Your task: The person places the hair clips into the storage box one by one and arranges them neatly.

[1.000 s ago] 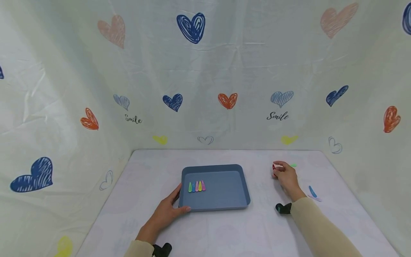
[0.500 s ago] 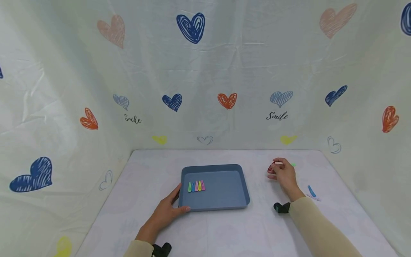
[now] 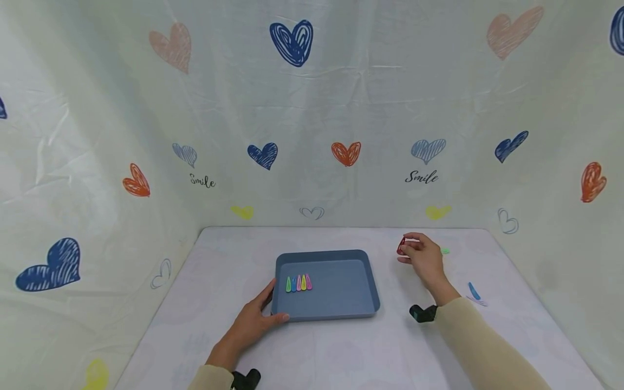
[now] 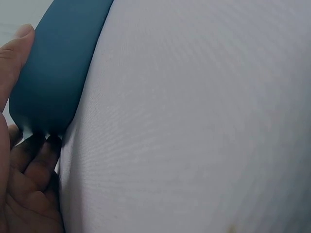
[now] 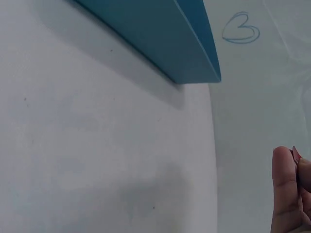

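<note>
A blue-grey tray [image 3: 331,287] lies on the table with several hair clips [image 3: 299,283], green, blue, pink and yellow, in a row at its left side. My left hand [image 3: 251,325] holds the tray's left end, thumb at the near corner; the left wrist view shows the thumb and fingers around the tray's end [image 4: 58,73]. To the right of the tray, my right hand [image 3: 426,262] pinches a red clip [image 3: 401,246] above the table. In the right wrist view, fingertips of the right hand [image 5: 290,189] pinch the clip, and its red tip [image 5: 296,154] shows.
A green clip [image 3: 445,251] lies just behind the right hand. Nearer, at the table's right, is a blue clip [image 3: 474,291] beside a printed outline on the cloth. A curtain with printed hearts [image 3: 346,154] hangs behind the table.
My right hand has lifted the red clip and moved it left and a little toward the back, uncovering more of the table by the green clip. The left hand and tray stay still.
</note>
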Demonstrator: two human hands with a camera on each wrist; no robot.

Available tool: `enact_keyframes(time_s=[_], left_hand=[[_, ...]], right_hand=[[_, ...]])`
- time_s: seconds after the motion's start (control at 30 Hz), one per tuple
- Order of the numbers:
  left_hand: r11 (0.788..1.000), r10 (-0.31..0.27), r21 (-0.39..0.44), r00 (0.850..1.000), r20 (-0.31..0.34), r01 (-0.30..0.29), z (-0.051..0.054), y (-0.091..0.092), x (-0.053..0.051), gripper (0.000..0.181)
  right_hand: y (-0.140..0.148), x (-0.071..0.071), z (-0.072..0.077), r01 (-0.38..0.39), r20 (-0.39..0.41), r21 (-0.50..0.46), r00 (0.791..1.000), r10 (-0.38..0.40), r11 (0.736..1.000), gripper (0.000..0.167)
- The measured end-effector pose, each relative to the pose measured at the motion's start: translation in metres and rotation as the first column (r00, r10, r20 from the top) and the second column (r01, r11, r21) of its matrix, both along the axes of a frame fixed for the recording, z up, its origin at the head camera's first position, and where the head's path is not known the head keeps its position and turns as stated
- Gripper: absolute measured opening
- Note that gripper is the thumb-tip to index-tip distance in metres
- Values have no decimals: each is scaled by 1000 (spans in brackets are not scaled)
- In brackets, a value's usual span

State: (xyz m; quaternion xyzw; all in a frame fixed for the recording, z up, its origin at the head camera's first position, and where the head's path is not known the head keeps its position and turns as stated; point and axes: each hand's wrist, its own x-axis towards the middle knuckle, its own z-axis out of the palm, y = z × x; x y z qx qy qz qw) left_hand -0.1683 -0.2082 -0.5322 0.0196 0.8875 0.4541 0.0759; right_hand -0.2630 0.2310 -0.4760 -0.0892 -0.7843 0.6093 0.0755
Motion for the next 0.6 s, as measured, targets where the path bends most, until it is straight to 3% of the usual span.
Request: enact_keyframes(time_s=[0.2,0.6], left_hand=[[1000,13,-1,1000,1,-13,0,-1,1,110],[1000,4,1,1000,13,-4,2,1,2,110]], right_hand=[[-16,3,14,-18,-64,-14,998,17,1000,37],[-48,3,19,-79,-95,16,992,80,997,31]])
